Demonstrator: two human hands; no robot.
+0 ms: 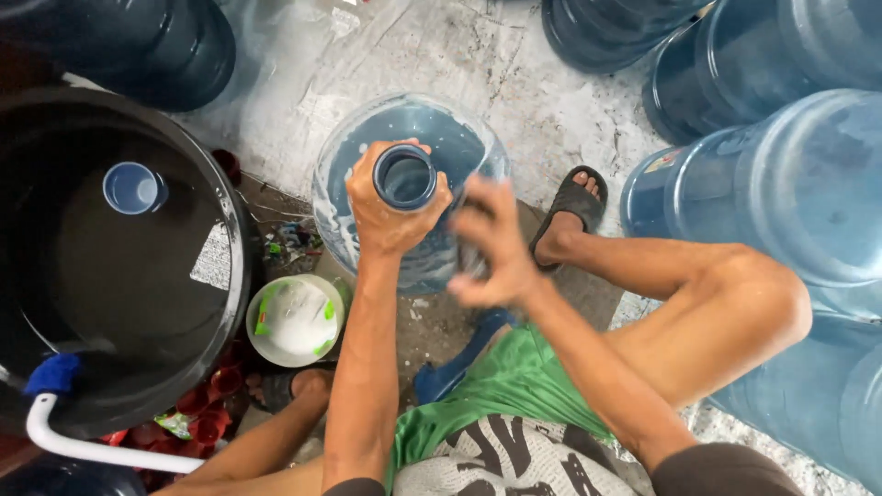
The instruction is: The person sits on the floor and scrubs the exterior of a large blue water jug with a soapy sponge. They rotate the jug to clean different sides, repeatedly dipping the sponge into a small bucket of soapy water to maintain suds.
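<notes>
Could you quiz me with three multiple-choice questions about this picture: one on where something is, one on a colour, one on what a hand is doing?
1. Where does the small blue cup sit?
A. inside the black tub
B. on the sandal
C. atop a jug

2. What colour are the shorts?
A. red
B. green
C. white

3. What is the left hand doing?
A. hanging free
B. resting on a knee
C. gripping the neck of the water jug

Answers: A, the cup lies within the tub's rim; B, the cloth is bright green; C, its fingers wrap the neck.

Concrete floor (514, 73), water jugs (790, 184), black tub (230, 239), white bowl (294, 321)
</notes>
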